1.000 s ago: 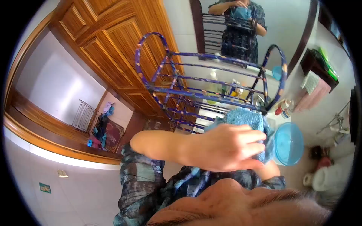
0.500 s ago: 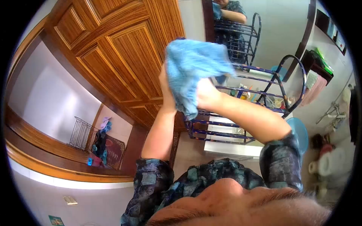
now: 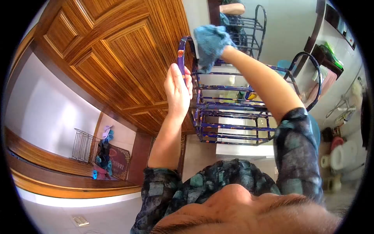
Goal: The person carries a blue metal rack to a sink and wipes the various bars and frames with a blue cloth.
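A dark purple metal rack [image 3: 233, 106] with round bars and looped ends stands in front of me, orange marks on its paint. My left hand [image 3: 179, 87] is closed around the upright of its left end loop. At the top of that loop, my right hand [image 3: 227, 52] holds a blue cloth [image 3: 208, 43], which wraps over its fingers and hides them. The cloth lies against the rack's left end, near the upper bars; where exactly it touches is hidden.
A brown panelled wooden door [image 3: 128, 50] stands close at the left. Behind the rack are a mirror [image 3: 288, 27] and a white counter [image 3: 241, 150]. To the right are a blue basin [image 3: 314, 130], a pink towel [image 3: 325, 84] and a toilet [image 3: 339, 156].
My left hand has moved off the cloth and down onto the rack's end loop. My right hand has carried the cloth up and right. The rack's left end is now uncovered.
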The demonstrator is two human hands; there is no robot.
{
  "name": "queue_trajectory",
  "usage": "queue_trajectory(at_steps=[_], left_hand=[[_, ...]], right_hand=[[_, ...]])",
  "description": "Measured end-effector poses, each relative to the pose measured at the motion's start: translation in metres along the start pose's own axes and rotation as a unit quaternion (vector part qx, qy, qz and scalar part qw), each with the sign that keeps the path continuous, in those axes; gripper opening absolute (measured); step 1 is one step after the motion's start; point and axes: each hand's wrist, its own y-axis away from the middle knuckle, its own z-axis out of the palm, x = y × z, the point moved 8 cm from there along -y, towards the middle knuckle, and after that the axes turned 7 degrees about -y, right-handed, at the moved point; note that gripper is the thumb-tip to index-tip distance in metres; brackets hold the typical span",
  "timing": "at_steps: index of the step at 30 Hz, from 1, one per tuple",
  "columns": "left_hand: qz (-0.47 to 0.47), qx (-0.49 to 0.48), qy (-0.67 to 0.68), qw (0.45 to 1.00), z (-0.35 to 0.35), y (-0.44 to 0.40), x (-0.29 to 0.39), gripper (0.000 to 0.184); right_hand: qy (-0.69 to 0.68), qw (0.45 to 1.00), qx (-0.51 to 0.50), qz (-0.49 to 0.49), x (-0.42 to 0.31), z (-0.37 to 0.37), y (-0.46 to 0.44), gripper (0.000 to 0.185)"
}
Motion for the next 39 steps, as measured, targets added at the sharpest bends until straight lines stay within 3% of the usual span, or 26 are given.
queue_trajectory(at_steps=[2,4,6,7,10,12,14,16,17,18,19,21,22,23,25,26,27,28,30,31,34,35,36,38,39], left_hand=[[0.052,-0.015,-0.053,0.997,0.0,-0.006,0.009,0.037],[0.097,0.007,-0.14,0.985,0.002,-0.01,0.025,0.033],[0.155,0.072,-0.366,0.915,0.002,-0.009,0.037,0.029],[0.199,0.103,-0.396,0.891,0.003,-0.005,0.041,0.029],[0.296,0.164,-0.389,0.857,0.003,0.006,0.042,0.024],[0.275,0.147,-0.342,0.886,0.002,0.006,0.037,0.021],[0.264,0.133,-0.293,0.909,0.001,0.004,0.033,0.021],[0.258,0.118,-0.28,0.917,0.002,0.008,0.033,0.021],[0.251,0.108,-0.275,0.922,0.003,0.008,0.03,0.021],[0.245,0.102,-0.27,0.926,0.002,0.007,0.028,0.021],[0.249,0.104,-0.295,0.917,0.0,0.006,0.028,0.022],[0.213,0.062,-0.198,0.955,-0.003,0.002,0.016,0.024],[0.194,0.039,-0.148,0.969,-0.003,0.0,0.011,0.025],[0.167,0.023,-0.18,0.969,-0.004,-0.001,0.009,0.031],[0.197,0.062,-0.133,0.969,-0.003,-0.001,0.017,0.037],[0.212,0.081,-0.108,0.968,-0.002,-0.003,0.019,0.04],[0.183,0.034,-0.112,0.976,-0.002,-0.01,0.007,0.05],[0.212,0.021,-0.127,0.969,0.003,-0.011,0.013,0.054],[0.225,0.014,-0.203,0.953,0.005,-0.012,0.019,0.058],[0.23,0.025,-0.254,0.939,0.006,-0.013,0.021,0.062],[0.281,0.02,-0.293,0.914,0.006,-0.012,0.018,0.063],[0.271,0.043,-0.339,0.9,0.003,-0.014,0.017,0.062],[0.212,0.063,-0.284,0.933,0.003,-0.007,0.027,0.055],[0.17,-0.018,-0.115,0.978,0.011,-0.01,0.023,0.05],[0.13,-0.059,-0.071,0.987,0.013,-0.013,0.016,0.046]], right_hand=[[0.082,0.967,0.228,-0.076,0.006,0.027,0.018,0.065],[0.012,0.931,0.343,-0.126,-0.002,0.036,0.024,0.067],[-0.196,0.837,0.48,-0.178,-0.004,0.019,0.025,0.058],[-0.184,0.839,0.48,-0.179,-0.013,-0.007,0.028,0.05],[-0.142,0.696,0.587,-0.389,-0.028,-0.04,0.046,0.04],[-0.178,0.805,0.469,-0.317,-0.032,-0.047,0.03,0.038],[-0.218,0.795,0.487,-0.288,-0.026,-0.026,0.009,0.037],[-0.343,0.852,0.347,-0.191,-0.018,-0.02,0.006,0.036],[-0.444,0.832,0.292,-0.159,-0.007,0.004,-0.01,0.033],[-0.295,0.857,0.38,-0.184,-0.002,0.05,-0.024,0.028],[-0.301,0.912,0.262,-0.092,0.004,0.105,-0.056,0.025],[-0.332,0.933,0.125,-0.056,-0.001,0.102,-0.034,0.025],[-0.333,0.918,0.195,-0.092,0.005,0.108,-0.039,0.024],[-0.331,0.91,0.227,-0.104,0.011,0.1,-0.036,0.024],[-0.301,0.903,0.27,-0.147,0.018,0.076,-0.011,0.028],[-0.401,0.863,0.263,-0.16,0.019,0.058,0.011,0.031],[-0.496,0.811,0.257,-0.173,0.019,0.039,0.034,0.034],[-0.354,0.848,0.341,-0.197,0.002,0.024,0.061,0.033],[-0.475,0.832,0.211,-0.194,-0.032,0.02,0.075,0.03],[-0.453,0.809,0.289,-0.24,-0.054,0.008,0.099,0.029],[-0.444,0.763,0.388,-0.264,-0.087,-0.002,0.138,0.026],[-0.651,0.692,0.216,-0.225,-0.078,0.008,0.132,0.024],[-0.656,0.714,0.083,-0.228,-0.08,0.027,0.133,0.038],[-0.682,0.659,0.157,-0.275,-0.067,0.018,0.148,0.036],[-0.58,0.743,0.241,-0.231,-0.052,0.016,0.146,0.035]])
